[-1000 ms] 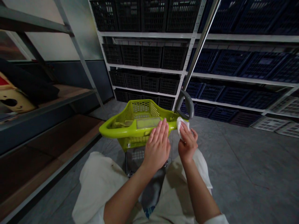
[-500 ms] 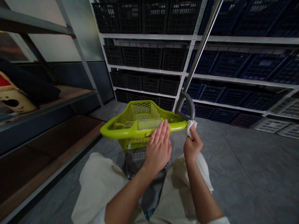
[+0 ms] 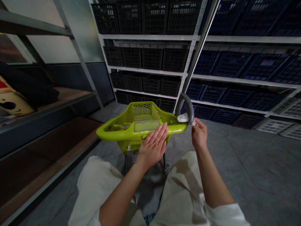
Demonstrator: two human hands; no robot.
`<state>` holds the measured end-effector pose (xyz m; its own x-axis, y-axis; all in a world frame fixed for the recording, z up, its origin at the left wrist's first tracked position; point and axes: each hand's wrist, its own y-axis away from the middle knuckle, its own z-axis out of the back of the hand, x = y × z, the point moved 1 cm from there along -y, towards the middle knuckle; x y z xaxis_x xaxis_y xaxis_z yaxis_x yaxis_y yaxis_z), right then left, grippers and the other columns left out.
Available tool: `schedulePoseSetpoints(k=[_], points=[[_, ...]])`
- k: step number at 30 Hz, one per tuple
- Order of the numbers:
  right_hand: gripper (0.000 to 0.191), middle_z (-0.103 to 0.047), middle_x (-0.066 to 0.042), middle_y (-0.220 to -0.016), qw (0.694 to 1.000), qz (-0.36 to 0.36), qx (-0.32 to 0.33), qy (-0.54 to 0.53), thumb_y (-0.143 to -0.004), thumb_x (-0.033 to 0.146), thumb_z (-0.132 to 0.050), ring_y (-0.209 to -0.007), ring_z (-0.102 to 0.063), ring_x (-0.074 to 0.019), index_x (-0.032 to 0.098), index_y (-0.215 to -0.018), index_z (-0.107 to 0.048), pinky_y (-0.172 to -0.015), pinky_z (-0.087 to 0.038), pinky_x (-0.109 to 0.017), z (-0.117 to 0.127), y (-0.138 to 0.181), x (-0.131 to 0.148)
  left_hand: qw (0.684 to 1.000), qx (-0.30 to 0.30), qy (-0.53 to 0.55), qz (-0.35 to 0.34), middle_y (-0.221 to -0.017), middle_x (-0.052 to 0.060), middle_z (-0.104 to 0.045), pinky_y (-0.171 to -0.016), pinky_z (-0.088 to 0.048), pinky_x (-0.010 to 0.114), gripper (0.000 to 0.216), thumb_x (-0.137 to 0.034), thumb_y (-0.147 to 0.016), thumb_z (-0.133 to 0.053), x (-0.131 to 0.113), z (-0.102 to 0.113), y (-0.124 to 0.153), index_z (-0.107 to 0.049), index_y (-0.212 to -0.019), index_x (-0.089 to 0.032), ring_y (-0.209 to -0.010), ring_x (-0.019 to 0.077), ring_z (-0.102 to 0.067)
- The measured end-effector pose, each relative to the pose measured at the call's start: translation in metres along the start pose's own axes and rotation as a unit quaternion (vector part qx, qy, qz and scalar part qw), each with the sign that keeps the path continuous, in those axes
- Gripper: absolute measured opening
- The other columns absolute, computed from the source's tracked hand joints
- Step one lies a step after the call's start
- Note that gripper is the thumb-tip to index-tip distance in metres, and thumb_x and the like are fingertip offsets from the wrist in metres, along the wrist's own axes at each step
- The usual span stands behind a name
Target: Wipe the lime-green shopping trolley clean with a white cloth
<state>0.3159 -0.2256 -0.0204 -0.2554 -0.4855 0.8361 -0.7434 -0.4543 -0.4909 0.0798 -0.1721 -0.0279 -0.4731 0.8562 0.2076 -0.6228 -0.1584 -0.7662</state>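
Note:
A small yellow-green shopping cart (image 3: 113, 135) stands before my knees, its handle bar toward me. My left hand (image 3: 154, 141) lies flat on that bar, right of its middle, with the fingers stretched out. At the cart's right end rises a grey loop-shaped handle (image 3: 190, 108) with a metal pole (image 3: 199, 47) going up from it. My right hand (image 3: 199, 134) is closed on a white cloth (image 3: 183, 118), which passes through the grey loop near its lower end. Part of the cloth shows left of the loop; the fingertips are partly hidden.
White metal racks (image 3: 150, 37) hold rows of black crates (image 3: 154, 59) and blue crates (image 3: 235, 66) behind the cart. To the left stands a shelf unit (image 3: 77, 97) with a dark cloth and a printed cushion (image 3: 16, 102). Grey floor (image 3: 235, 163) stretches to the right.
My right hand has moved slightly right, and the white cloth now runs through the grey loop instead of hanging below it. My left hand and the cart's bar have shifted a little left.

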Motion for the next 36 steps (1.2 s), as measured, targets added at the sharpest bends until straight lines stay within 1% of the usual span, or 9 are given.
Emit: schedulePoseSetpoints(k=[5, 9, 14, 18, 24, 28, 32, 33, 36], points=[[0.018, -0.070, 0.002, -0.071, 0.995, 0.041, -0.014, 0.084, -0.079, 0.032, -0.061, -0.074, -0.061, -0.0171, 0.020, -0.079, -0.075, -0.076, -0.047, -0.029, -0.021, 0.027, 0.018, 1.000, -0.004, 0.018, 0.021, -0.156, 0.007, -0.043, -0.125, 0.000, 0.032, 0.066, -0.037, -0.098, -0.051, 0.020, -0.006, 0.007, -0.030, -0.156, -0.014, -0.153, 0.0157, -0.020], [0.024, -0.077, -0.003, -0.100, 0.985, 0.111, 0.043, 0.125, -0.088, 0.029, -0.055, -0.098, -0.069, -0.0229, 0.024, -0.097, -0.078, -0.090, -0.053, -0.037, -0.047, 0.064, 0.030, 0.994, -0.006, 0.063, 0.093, -0.152, 0.014, -0.049, -0.122, -0.017, 0.044, 0.057, -0.037, -0.097, -0.050, 0.049, -0.003, 0.019, -0.040, -0.150, -0.017, -0.149, 0.0262, -0.031], [0.039, -0.071, -0.004, -0.127, 0.964, 0.190, 0.103, 0.156, -0.092, 0.019, -0.050, -0.122, -0.065, -0.0228, 0.030, -0.122, -0.071, -0.106, -0.049, -0.044, -0.066, 0.099, 0.012, 0.953, -0.106, 0.180, 0.220, -0.138, 0.013, -0.058, -0.119, -0.029, 0.048, 0.041, -0.032, -0.102, -0.033, 0.097, 0.003, 0.027, -0.052, -0.135, -0.018, -0.141, 0.0246, -0.042], [0.048, -0.067, -0.005, -0.133, 0.965, 0.167, 0.114, 0.167, -0.089, 0.013, -0.046, -0.129, -0.060, -0.0205, 0.028, -0.129, -0.067, -0.111, -0.046, -0.044, -0.071, 0.091, -0.015, 0.912, -0.163, 0.258, 0.273, -0.130, 0.011, -0.063, -0.118, -0.033, 0.046, 0.031, -0.035, -0.100, -0.038, 0.132, 0.002, 0.026, -0.060, -0.116, -0.019, -0.138, 0.0234, -0.046], [0.052, -0.067, -0.006, -0.134, 0.932, 0.184, 0.257, 0.174, -0.084, 0.010, -0.046, -0.129, -0.060, -0.0194, 0.027, -0.129, -0.066, -0.110, -0.044, -0.042, -0.095, 0.068, -0.030, 0.870, -0.173, 0.325, 0.328, -0.137, 0.009, -0.060, -0.122, -0.026, 0.046, 0.029, -0.036, -0.095, -0.040, 0.177, -0.014, 0.027, -0.060, -0.110, -0.021, -0.145, 0.0234, -0.039], [0.055, -0.065, -0.005, -0.137, 0.916, 0.181, 0.282, 0.219, -0.085, 0.010, -0.045, -0.131, -0.058, -0.0203, 0.028, -0.133, -0.062, -0.114, -0.035, -0.046, -0.106, 0.075, -0.032, 0.848, -0.167, 0.341, 0.369, -0.151, 0.012, -0.049, -0.121, -0.030, 0.046, 0.045, -0.038, -0.097, -0.043, 0.181, 0.000, 0.028, -0.048, -0.139, -0.020, -0.143, 0.0242, -0.042], [0.058, -0.063, -0.005, -0.139, 0.908, 0.190, 0.289, 0.237, -0.085, 0.009, -0.045, -0.133, -0.056, -0.0196, 0.029, -0.138, -0.058, -0.116, -0.031, -0.045, -0.115, 0.087, -0.029, 0.898, -0.300, 0.153, 0.282, -0.156, 0.011, -0.041, -0.123, -0.025, 0.049, 0.055, -0.026, -0.095, -0.049, 0.140, 0.039, 0.029, -0.040, -0.149, -0.022, -0.146, 0.0263, -0.037], [0.058, -0.063, -0.005, -0.139, 0.904, 0.193, 0.292, 0.243, -0.085, 0.009, -0.045, -0.133, -0.056, -0.0195, 0.029, -0.138, -0.058, -0.115, -0.031, -0.045, -0.118, 0.090, -0.028, 0.928, -0.270, 0.138, 0.216, -0.154, 0.010, -0.044, -0.121, -0.030, 0.048, 0.056, -0.022, -0.095, -0.045, 0.125, 0.045, 0.027, -0.038, -0.150, -0.023, -0.144, 0.0256, -0.040], [0.060, -0.063, -0.005, -0.140, 0.892, 0.202, 0.299, 0.271, -0.083, 0.007, -0.046, -0.133, -0.055, -0.0193, 0.029, -0.138, -0.058, -0.116, -0.030, -0.045, -0.124, 0.095, -0.025, 0.995, 0.040, 0.095, -0.011, -0.151, 0.008, -0.051, -0.122, -0.027, 0.041, 0.065, -0.015, -0.093, -0.040, 0.083, 0.043, 0.019, -0.028, -0.156, -0.022, -0.143, 0.0205, -0.043]])
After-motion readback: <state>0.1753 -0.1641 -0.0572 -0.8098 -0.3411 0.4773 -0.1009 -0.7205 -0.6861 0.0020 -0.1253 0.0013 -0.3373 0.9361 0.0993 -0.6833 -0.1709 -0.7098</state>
